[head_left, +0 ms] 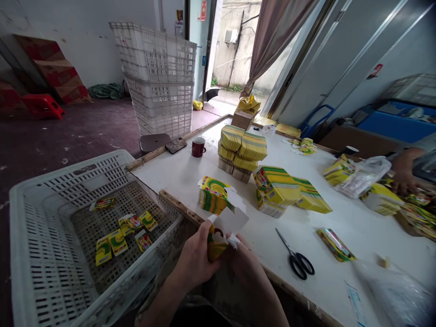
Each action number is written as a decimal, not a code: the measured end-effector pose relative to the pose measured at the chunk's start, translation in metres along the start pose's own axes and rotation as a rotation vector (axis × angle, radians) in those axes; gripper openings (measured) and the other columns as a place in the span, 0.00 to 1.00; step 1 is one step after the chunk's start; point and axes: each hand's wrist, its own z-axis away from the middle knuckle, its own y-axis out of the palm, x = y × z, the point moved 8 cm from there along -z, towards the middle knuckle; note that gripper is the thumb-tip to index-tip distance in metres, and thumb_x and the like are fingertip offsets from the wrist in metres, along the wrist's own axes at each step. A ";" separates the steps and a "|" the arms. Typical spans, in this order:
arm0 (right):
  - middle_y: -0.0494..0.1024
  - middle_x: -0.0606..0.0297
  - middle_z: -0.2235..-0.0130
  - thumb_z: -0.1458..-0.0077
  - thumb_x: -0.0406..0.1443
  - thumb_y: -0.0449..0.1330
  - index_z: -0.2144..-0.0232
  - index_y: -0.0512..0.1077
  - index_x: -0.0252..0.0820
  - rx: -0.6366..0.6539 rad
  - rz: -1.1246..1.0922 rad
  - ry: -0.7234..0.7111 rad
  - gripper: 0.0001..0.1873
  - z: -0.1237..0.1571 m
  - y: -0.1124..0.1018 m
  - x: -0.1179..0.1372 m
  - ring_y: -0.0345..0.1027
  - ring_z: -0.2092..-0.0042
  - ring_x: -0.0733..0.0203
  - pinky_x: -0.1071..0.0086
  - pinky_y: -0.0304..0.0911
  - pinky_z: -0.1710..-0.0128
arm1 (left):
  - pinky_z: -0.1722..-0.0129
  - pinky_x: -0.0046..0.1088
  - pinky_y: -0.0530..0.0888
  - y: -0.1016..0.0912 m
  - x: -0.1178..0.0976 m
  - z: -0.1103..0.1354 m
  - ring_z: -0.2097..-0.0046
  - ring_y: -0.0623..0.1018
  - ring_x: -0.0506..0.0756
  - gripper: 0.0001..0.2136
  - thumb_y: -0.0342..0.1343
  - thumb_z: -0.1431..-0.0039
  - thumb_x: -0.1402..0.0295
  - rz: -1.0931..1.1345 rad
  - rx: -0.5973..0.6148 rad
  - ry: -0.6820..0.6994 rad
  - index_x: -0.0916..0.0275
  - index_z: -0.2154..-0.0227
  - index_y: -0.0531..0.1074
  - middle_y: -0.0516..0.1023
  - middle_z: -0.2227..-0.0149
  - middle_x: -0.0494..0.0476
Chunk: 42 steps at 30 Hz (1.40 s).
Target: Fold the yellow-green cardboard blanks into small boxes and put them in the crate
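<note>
Low over the table's near edge, my left hand [199,254] is closed around a small yellow and green carton [215,249] whose pale inner panel stands up. My right hand [243,259] has its fingers curled at the carton's right side, and it is slightly blurred. White coverings wrap fingertips on both hands. Just beyond them stands a bundle of yellow cartons [213,195] with white flaps sticking out. Black-handled scissors [297,260] lie to the right, blades apart, near a single printed carton [335,245].
Left of the table, a white crate [68,181] holds several cartons [117,240]. Carton stacks [241,147] and a maroon mug [198,147] stand on the table [170,175], beside a phone [176,145]. A co-worker's hand [405,179] is at the far right. Plastic bags [395,290] lie nearer.
</note>
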 end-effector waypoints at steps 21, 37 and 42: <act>0.58 0.54 0.34 0.41 0.35 0.57 0.36 0.58 0.49 0.127 0.913 -0.497 0.31 0.002 0.003 0.016 0.50 0.33 0.47 0.51 0.57 0.39 | 0.51 0.47 0.69 -0.017 0.016 -0.007 0.51 0.73 0.66 0.25 0.61 0.58 0.73 -0.155 -0.152 -0.039 0.58 0.53 0.65 0.74 0.55 0.61; 0.56 0.49 0.36 0.41 0.37 0.59 0.37 0.52 0.46 0.171 0.913 -0.394 0.33 0.007 0.000 0.016 0.52 0.35 0.46 0.52 0.57 0.40 | 0.54 0.44 0.72 -0.019 0.007 -0.006 0.55 0.77 0.66 0.31 0.65 0.60 0.69 -0.118 -0.049 -0.073 0.58 0.48 0.66 0.79 0.57 0.61; 0.60 0.47 0.37 0.42 0.41 0.60 0.35 0.45 0.44 0.047 0.821 -0.463 0.39 -0.013 0.000 0.027 0.62 0.41 0.48 0.53 0.60 0.42 | 0.53 0.34 0.74 -0.044 0.030 -0.001 0.53 0.77 0.59 0.33 0.65 0.53 0.59 0.538 -0.502 -0.174 0.56 0.44 0.61 0.75 0.51 0.59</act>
